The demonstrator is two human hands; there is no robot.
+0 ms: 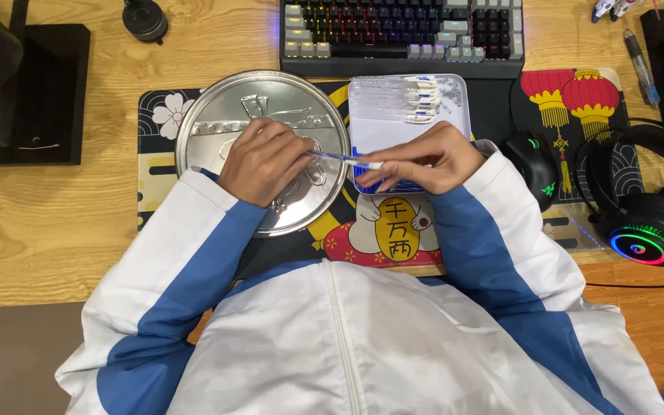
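Pen (pixel 345 159) between tin lid (pixel 217 115) and tray (pixel 370 131)

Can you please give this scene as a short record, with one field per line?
Setting: wooden desk with a patterned desk mat
Left hand: grips one end of a thin blue pen, above a round silver tin lid
Right hand: holds the pen's other end, over a rectangular tin
Tin contents: pen parts in a row at the far end
Behind: backlit keyboard
At right: black mouse, headphones with glowing ring
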